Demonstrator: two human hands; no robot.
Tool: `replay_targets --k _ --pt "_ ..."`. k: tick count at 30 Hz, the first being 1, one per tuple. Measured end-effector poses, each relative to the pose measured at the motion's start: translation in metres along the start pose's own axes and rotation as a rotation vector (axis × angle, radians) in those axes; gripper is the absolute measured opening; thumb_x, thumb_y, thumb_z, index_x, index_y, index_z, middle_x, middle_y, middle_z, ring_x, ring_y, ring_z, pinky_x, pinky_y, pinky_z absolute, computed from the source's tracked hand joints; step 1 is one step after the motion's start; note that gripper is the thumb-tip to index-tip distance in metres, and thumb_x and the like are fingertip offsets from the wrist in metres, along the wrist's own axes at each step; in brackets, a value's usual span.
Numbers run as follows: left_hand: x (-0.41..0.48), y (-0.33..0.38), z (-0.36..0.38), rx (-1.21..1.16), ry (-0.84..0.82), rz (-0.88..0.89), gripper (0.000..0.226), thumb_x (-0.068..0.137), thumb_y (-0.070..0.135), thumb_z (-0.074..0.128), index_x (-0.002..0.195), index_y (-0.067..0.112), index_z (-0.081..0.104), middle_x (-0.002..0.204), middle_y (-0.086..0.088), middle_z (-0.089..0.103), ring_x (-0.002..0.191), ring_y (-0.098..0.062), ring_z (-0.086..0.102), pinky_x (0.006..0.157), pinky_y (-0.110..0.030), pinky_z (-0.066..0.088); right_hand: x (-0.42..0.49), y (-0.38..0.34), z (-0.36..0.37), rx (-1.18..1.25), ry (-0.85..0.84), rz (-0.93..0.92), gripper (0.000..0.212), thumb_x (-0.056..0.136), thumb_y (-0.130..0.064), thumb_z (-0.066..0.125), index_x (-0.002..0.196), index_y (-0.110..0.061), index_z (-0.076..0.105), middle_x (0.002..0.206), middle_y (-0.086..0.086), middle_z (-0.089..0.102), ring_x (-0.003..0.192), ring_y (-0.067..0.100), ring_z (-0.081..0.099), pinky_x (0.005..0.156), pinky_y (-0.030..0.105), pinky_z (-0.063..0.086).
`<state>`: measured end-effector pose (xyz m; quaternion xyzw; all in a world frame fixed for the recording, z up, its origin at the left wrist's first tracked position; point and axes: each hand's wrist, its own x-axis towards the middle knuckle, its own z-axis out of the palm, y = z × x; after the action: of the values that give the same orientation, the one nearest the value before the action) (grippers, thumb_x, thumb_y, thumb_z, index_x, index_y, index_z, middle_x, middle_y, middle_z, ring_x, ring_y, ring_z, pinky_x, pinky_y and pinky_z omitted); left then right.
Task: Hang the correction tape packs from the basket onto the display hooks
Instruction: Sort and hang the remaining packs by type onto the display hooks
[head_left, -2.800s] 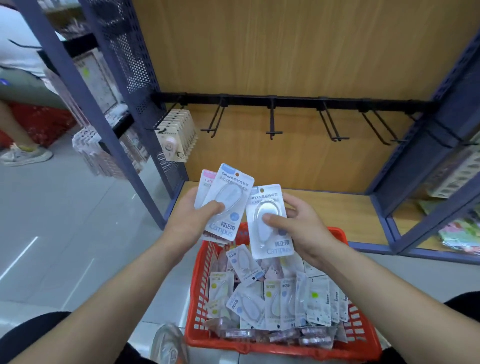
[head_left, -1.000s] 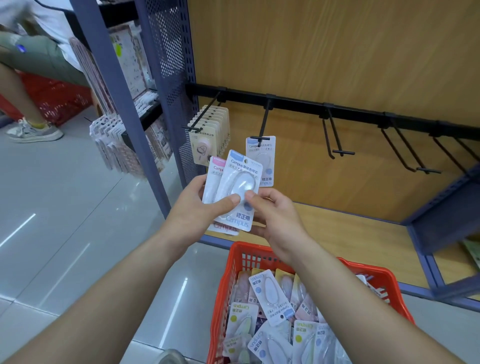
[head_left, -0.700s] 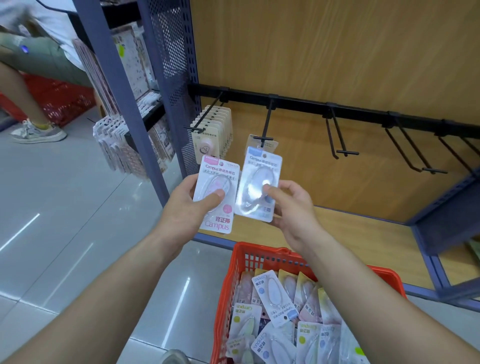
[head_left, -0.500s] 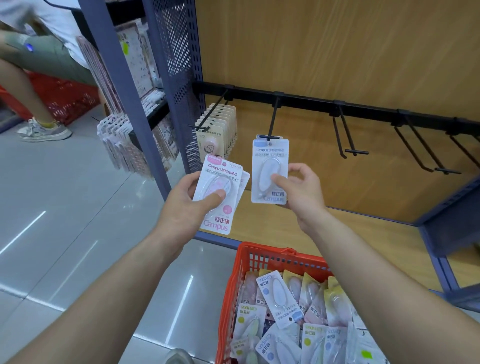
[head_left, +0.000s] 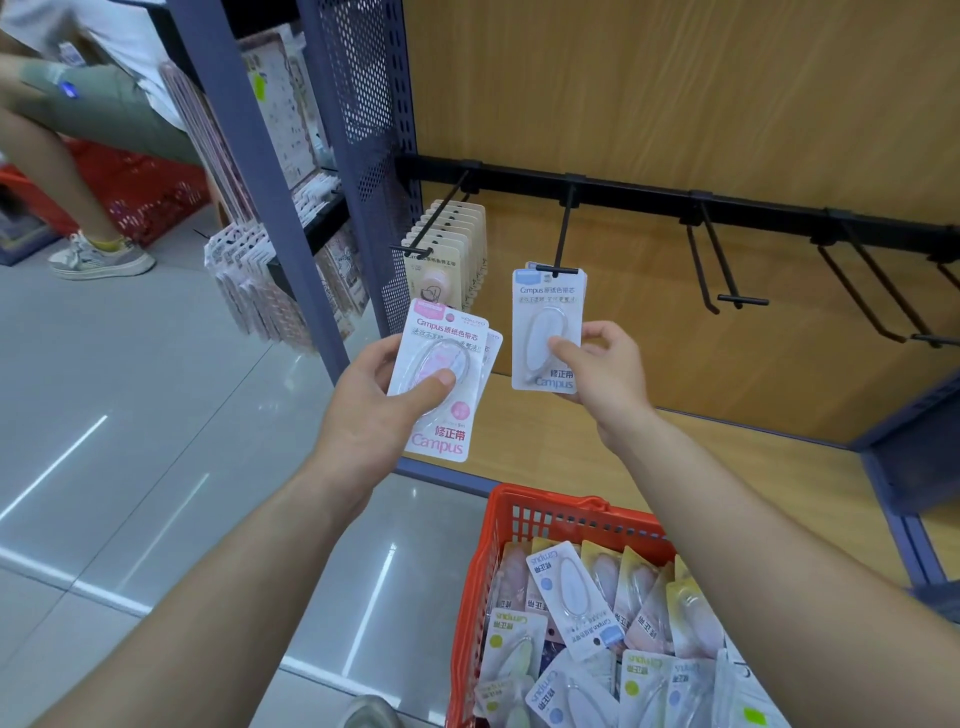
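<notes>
Since a second ago, your right hand (head_left: 605, 376) has lifted the blue pack (head_left: 545, 317) clear of the left-hand stack and up to the second hook (head_left: 563, 228). The pack's top edge now meets the hook's crossbar tip. Thumb in front and fingers behind pinch the pack at its right edge. Your left hand (head_left: 363, 415) grips the pink pack (head_left: 441, 364), thumb pressed on the blister, with another pack fanned behind. Whether the hang hole is threaded cannot be told. Treat hanging as in progress; the basket (head_left: 519, 514) below holds many more packs.

Head camera faces forward and down, near the shelving (head_left: 675, 104).
</notes>
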<state>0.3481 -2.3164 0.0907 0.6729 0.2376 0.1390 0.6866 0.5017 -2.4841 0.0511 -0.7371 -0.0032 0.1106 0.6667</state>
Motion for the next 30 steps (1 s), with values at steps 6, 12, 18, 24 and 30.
replay_targets --k 6,12,18,24,30 --pt "0.001 -0.003 0.000 0.002 -0.030 0.007 0.045 0.090 0.017 0.077 0.132 0.023 0.061 0.116 0.005 0.076 0.098 -0.018 0.076 0.073 -0.033 0.061 -0.005 0.007 -0.005 0.046 0.029 -0.001 0.015 0.095 -0.019 0.072 0.102 -0.016 0.059 0.087 0.001 0.077 0.078 0.024 0.076 0.070 0.042 0.061" --pt "0.001 -0.007 0.004 -0.011 -0.039 -0.004 0.048 0.087 0.013 0.079 0.130 0.023 0.060 0.112 0.004 0.077 0.093 -0.017 0.077 0.065 -0.025 0.059 0.019 -0.007 0.005 -0.023 0.051 0.139 0.030 0.093 -0.032 0.074 0.109 -0.015 0.056 0.119 0.006 0.067 0.103 0.026 0.068 0.084 0.047 0.063" --pt "-0.001 -0.009 0.020 0.016 -0.057 0.006 0.056 0.083 0.012 0.084 0.132 0.022 0.058 0.110 0.005 0.077 0.093 -0.014 0.076 0.074 -0.031 0.063 -0.028 -0.008 -0.003 -0.073 -0.034 0.184 0.038 0.097 -0.045 0.066 0.119 -0.016 0.060 0.106 0.001 0.064 0.090 0.016 0.063 0.091 0.047 0.059" --pt "-0.009 -0.008 0.047 0.084 -0.135 0.068 0.071 0.074 0.011 0.090 0.133 0.024 0.054 0.115 0.005 0.074 0.099 -0.013 0.074 0.072 -0.032 0.063 -0.078 -0.010 -0.022 0.125 -0.330 0.142 0.019 0.099 -0.028 0.068 0.109 -0.011 0.066 0.095 0.004 0.077 0.082 0.024 0.076 0.069 0.036 0.062" --pt "-0.013 -0.010 0.066 0.111 -0.128 0.075 0.044 0.090 0.022 0.078 0.129 0.029 0.057 0.112 0.007 0.075 0.098 -0.013 0.074 0.078 -0.033 0.059 -0.079 -0.006 -0.055 0.223 -0.275 0.119 0.012 0.099 -0.015 0.066 0.110 -0.011 0.065 0.098 0.004 0.079 0.086 0.027 0.077 0.070 0.039 0.063"
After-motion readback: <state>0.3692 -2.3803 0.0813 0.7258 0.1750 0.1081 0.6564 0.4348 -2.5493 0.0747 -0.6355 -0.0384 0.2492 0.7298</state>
